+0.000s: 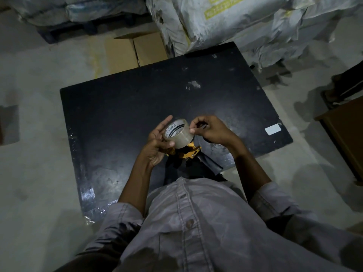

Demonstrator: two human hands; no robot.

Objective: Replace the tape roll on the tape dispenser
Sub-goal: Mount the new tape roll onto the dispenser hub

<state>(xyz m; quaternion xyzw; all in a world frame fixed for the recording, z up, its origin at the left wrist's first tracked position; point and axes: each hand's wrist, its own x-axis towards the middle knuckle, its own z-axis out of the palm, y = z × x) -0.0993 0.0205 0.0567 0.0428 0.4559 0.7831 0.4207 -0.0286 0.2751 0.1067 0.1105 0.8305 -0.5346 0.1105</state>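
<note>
The clear tape roll (177,133) sits on the yellow tape dispenser (189,151), held above the black table's (121,99) near edge, its printed core facing up-left. The left hand (158,143) grips both; the right hand (211,130) pinches the roll's rim. A white label (272,128) lies near the right edge.

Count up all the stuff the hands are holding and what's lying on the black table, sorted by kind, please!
Tape roll, clear, held between both hands: 1
Tape dispenser, yellow, under the roll: 1
White label on the black table: 1
Total: 3
</note>
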